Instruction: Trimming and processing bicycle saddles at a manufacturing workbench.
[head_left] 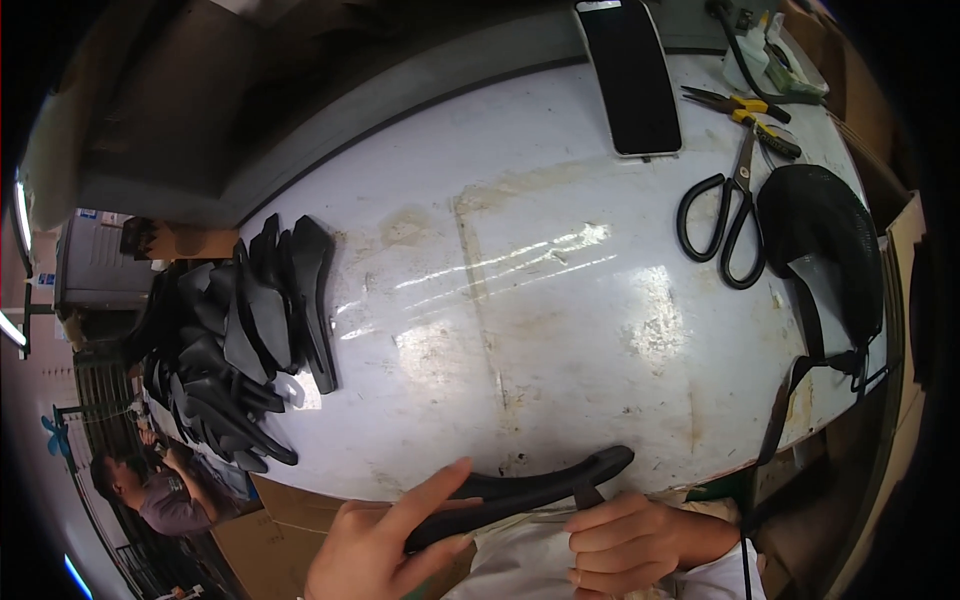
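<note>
The left hand (375,550) is pinching a curved black piece (530,487) along the near edge of the surface (560,350); the right hand (622,540), apart from the left, is gripping a dark flat item (588,495) by its right end; this piece is apparently undergoing work; similar black pieces (255,325) are lying heaped at left; whether those are awaiting work or standing finished, I cannot tell.

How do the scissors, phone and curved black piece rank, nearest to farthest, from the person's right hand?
In the head view, from the right hand:
1. Curved black piece: close by, leftward.
2. Scissors: farther up the table, rightward.
3. Phone: toward the table's far side.
</note>
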